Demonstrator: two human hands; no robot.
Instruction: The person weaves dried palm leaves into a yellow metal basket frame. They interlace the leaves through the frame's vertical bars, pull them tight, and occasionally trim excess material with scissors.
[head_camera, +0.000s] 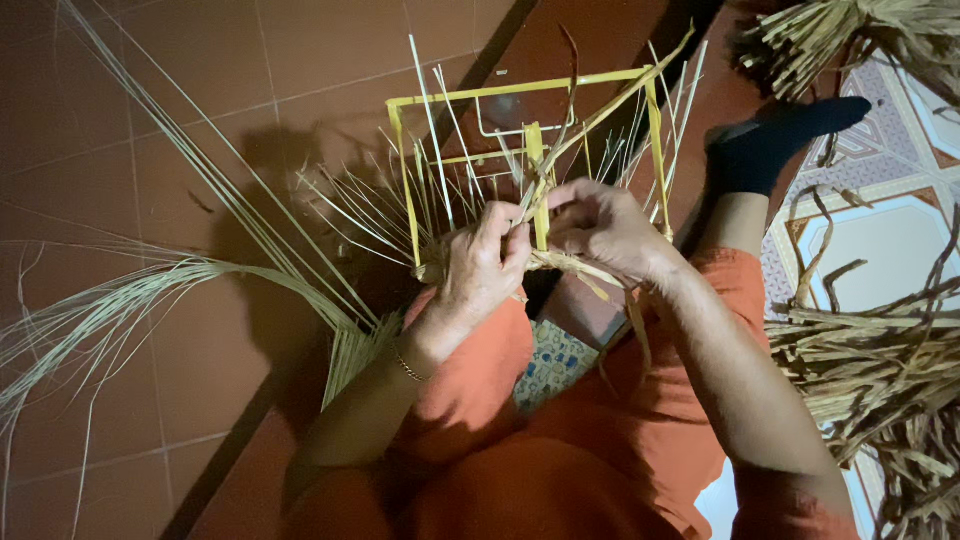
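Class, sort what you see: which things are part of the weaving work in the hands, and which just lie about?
In the work: left hand and right hand gripping the straw strands on the yellow wire frame.

Lying about: loose pale fibres on the floor; dried straw pile; straw bundle.

both hands (545, 245) weaving straw (570, 265), yellow frame (520, 90)

Reddish-brown tiled floor (130, 120) seen at left. Loose pale fibre strands (90, 310) are fanned across it. Patterned tile area (890, 235) at right, with piles of dried leaf strips (880, 370) heaped on it; another bundle (850, 30) lies top right.
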